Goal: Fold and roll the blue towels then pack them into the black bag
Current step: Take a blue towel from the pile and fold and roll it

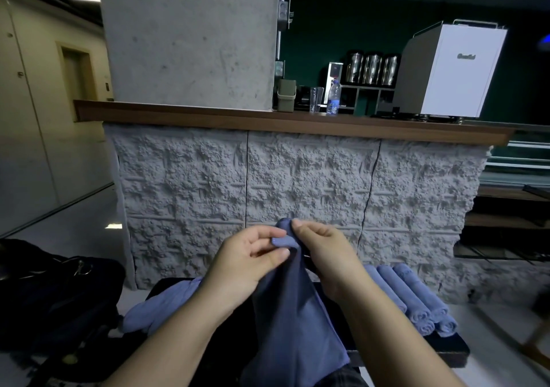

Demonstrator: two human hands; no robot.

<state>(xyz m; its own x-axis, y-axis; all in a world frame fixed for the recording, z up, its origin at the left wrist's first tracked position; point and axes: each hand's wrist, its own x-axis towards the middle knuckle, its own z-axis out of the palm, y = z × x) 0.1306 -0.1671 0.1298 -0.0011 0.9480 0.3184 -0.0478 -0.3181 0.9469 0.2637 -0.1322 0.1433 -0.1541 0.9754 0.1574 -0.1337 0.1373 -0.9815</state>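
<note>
Left hand and right hand both pinch top corner of hanging blue cloth towel, its lower end cut off; rolled blue towels on black bench; black fabric bag left, partly cropped.

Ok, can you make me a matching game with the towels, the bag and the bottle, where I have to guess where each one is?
Things:
1. Held towel
2. Rolled towels
3. Black bag
4. Water bottle

Places:
A. On the wooden counter, beside a clear glass
B. On the floor at the left
C. Lined up side by side at the right
D. Hanging from the fingers of both hands, the left hand and the right hand

Pairs: 1-D, 2-C, 3-B, 4-A
</note>
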